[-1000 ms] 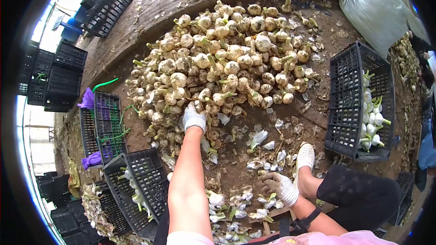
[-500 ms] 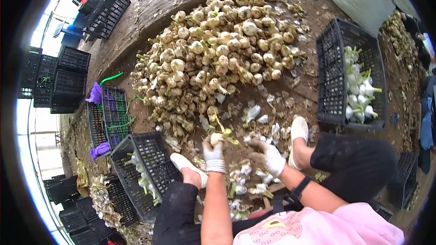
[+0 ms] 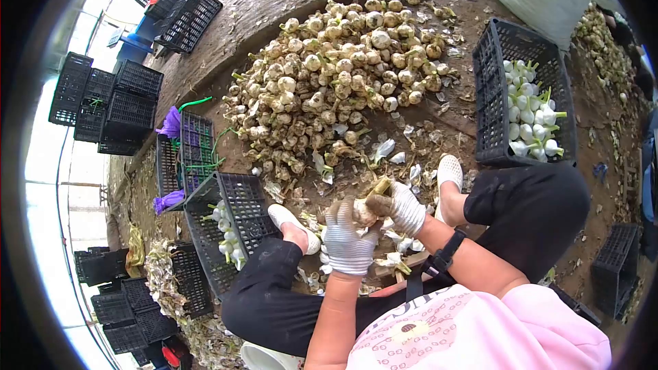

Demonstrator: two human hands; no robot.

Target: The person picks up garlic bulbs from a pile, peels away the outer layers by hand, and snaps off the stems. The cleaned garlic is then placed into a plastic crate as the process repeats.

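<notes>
Between the gloved hands: one garlic bulb, left hand cupped closed under it, right hand pinching its top. Likely light, firm, with papery loose skin; best held around the body. Garlic heap lies beyond the fingers.

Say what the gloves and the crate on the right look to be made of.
The gloves, left hand and right hand, look like white knitted fabric, soiled brown at the fingers; a ribbed weave shows. The crate looks like moulded black plastic, matt, with open lattice walls. The bulb held between both hands has a dirty papery skin.
</notes>
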